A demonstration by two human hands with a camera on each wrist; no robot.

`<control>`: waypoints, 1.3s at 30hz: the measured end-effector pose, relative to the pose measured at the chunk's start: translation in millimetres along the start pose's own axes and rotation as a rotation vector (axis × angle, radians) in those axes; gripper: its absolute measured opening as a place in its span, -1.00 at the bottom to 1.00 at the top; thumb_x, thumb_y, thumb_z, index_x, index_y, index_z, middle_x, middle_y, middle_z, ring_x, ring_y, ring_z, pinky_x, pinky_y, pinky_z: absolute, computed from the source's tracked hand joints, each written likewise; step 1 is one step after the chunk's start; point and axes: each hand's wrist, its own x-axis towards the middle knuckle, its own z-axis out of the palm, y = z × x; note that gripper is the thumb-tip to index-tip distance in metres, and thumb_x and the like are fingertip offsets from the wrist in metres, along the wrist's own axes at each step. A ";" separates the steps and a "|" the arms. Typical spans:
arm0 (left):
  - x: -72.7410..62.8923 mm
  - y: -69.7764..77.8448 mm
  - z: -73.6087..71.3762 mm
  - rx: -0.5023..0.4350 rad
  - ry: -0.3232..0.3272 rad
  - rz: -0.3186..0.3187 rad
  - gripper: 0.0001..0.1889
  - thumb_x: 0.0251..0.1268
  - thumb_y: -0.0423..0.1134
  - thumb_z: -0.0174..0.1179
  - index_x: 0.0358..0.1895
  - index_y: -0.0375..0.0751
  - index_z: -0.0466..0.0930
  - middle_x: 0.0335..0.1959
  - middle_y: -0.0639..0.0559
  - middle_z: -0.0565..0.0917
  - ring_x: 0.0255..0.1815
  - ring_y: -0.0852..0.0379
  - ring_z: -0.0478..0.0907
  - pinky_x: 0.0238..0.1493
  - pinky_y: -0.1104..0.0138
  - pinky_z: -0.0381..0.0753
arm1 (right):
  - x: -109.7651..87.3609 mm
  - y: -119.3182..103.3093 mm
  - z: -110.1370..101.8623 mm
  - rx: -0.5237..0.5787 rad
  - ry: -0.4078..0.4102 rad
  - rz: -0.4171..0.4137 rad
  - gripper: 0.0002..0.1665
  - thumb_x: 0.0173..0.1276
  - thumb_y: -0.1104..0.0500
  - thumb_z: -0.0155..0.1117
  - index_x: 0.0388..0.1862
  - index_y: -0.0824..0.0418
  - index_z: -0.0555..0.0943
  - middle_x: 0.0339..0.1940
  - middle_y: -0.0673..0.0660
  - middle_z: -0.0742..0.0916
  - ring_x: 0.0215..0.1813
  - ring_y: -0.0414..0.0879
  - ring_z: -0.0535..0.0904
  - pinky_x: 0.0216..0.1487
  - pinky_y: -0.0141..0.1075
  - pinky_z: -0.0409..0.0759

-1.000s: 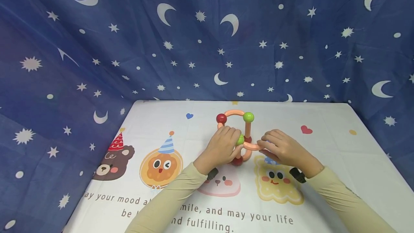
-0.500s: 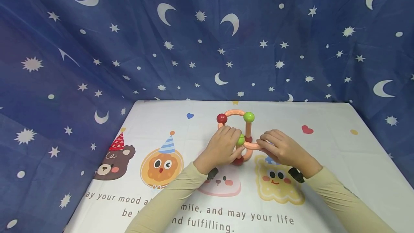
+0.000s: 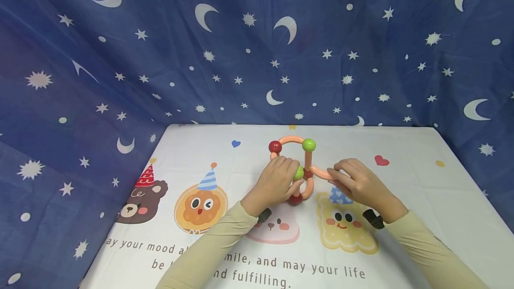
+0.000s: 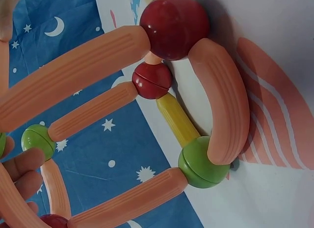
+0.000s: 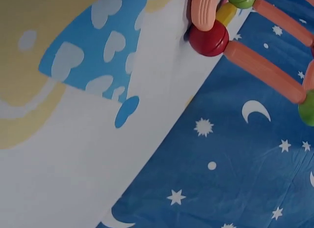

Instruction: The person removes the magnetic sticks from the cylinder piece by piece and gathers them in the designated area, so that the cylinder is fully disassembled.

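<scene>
Peach-coloured sticks and red and green balls form an upright magnetic stick-and-ball frame (image 3: 308, 160) on the table. My left hand (image 3: 275, 184) grips its near upper part beside a green ball (image 3: 298, 173); in the left wrist view its fingers (image 4: 27, 171) lie against another part with a green ball (image 4: 39, 141). To the right, my right hand (image 3: 359, 184) pinches the right end of a curved peach stick (image 3: 322, 173). That stick's left end overlaps the frame's right side in the head view. A yellow stick (image 4: 177, 120) joins balls low in the frame. The right hand is outside the right wrist view.
A white cloth (image 3: 409, 168) printed with cartoon faces, hearts and lettering covers the table. Behind and to the left hangs a blue curtain (image 3: 241, 79) with moons and stars. Both wrists carry small black devices, one at the right wrist (image 3: 373, 219).
The right hand has moved slightly right with the curved stick, whose left end has come away from the green ball by the left hand. The left hand and frame stay in place.
</scene>
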 end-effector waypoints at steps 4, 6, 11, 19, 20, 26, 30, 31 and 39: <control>0.0 0.6 -0.7 -0.002 -0.001 -0.002 -0.72 0.22 -0.02 0.14 -0.26 -0.14 0.37 -0.48 0.10 0.40 -0.37 0.14 0.34 -0.21 0.37 0.33 | -1.7 2.8 -2.1 -0.025 -0.003 0.037 -0.54 0.50 0.04 -0.08 -0.24 0.33 0.67 -0.43 0.16 0.61 -0.39 0.02 0.52 -0.33 -0.18 0.56; 0.1 0.8 -1.1 0.003 -0.004 -0.006 -0.73 0.23 -0.01 0.13 -0.27 -0.14 0.37 -0.49 0.10 0.40 -0.38 0.15 0.34 -0.22 0.37 0.32 | -3.0 4.8 -2.6 -0.041 -0.006 0.056 -0.53 0.50 0.03 -0.10 -0.24 0.34 0.66 -0.43 0.16 0.61 -0.40 0.02 0.51 -0.33 -0.16 0.56; 0.1 1.2 -2.1 0.003 -0.013 -0.012 -0.72 0.24 -0.01 0.12 -0.27 -0.14 0.37 -0.49 0.10 0.39 -0.39 0.15 0.33 -0.26 0.38 0.30 | -9.0 12.2 -3.3 -0.069 -0.027 0.115 -0.55 0.52 0.06 -0.13 -0.30 0.35 0.60 -0.41 0.21 0.61 -0.36 0.08 0.52 -0.28 -0.10 0.56; 0.6 2.0 -3.3 -0.001 -0.022 -0.013 -0.72 0.24 -0.01 0.12 -0.27 -0.14 0.37 -0.48 0.10 0.40 -0.39 0.15 0.34 -0.27 0.38 0.30 | -28.2 30.4 -4.5 -0.122 -0.118 0.204 -0.49 0.52 0.00 -0.24 -0.38 0.34 0.49 -0.41 0.25 0.55 -0.34 0.15 0.46 -0.25 0.00 0.48; 0.7 2.0 -3.3 -0.001 -0.028 -0.013 -0.73 0.24 -0.01 0.12 -0.27 -0.14 0.37 -0.48 0.10 0.40 -0.38 0.16 0.34 -0.27 0.39 0.31 | -31.3 33.3 -4.6 -0.131 -0.133 0.210 -0.48 0.51 -0.01 -0.25 -0.39 0.34 0.49 -0.42 0.25 0.54 -0.34 0.15 0.46 -0.25 0.00 0.46; 1.2 1.5 -3.6 -0.003 -0.053 -0.021 -0.74 0.23 -0.03 0.14 -0.28 -0.12 0.36 -0.45 0.11 0.42 -0.37 0.16 0.35 -0.24 0.40 0.34 | -55.9 54.7 -3.8 -0.151 -0.247 0.265 -0.42 0.49 -0.06 -0.33 -0.42 0.34 0.47 -0.43 0.23 0.51 -0.34 0.15 0.41 -0.25 0.00 0.40; 1.6 1.0 -3.5 -0.006 -0.042 -0.019 -0.74 0.22 -0.04 0.15 -0.28 -0.13 0.36 -0.45 0.10 0.43 -0.36 0.16 0.37 -0.24 0.39 0.34 | -72.9 68.2 -3.5 -0.148 -0.330 0.318 -0.67 0.39 0.07 -0.02 -0.41 0.32 0.44 -0.43 0.21 0.48 -0.34 0.13 0.37 -0.25 -0.01 0.36; 1.6 0.9 -3.4 -0.006 -0.041 -0.019 -0.74 0.22 -0.03 0.15 -0.28 -0.13 0.36 -0.45 0.10 0.43 -0.36 0.16 0.37 -0.24 0.39 0.34 | -76.4 70.9 -3.2 -0.150 -0.349 0.328 -0.76 0.31 0.13 0.10 -0.41 0.31 0.43 -0.43 0.21 0.48 -0.34 0.12 0.36 -0.25 -0.01 0.35; 1.0 1.3 -2.1 -0.018 -0.027 -0.012 -0.72 0.21 -0.03 0.17 -0.28 -0.15 0.36 -0.47 0.09 0.43 -0.38 0.14 0.36 -0.25 0.38 0.33 | -92.7 87.2 10.1 -0.177 -0.508 0.403 -0.69 -0.05 0.32 0.40 -0.40 0.28 0.43 -0.41 0.18 0.48 -0.30 0.09 0.35 -0.21 -0.03 0.33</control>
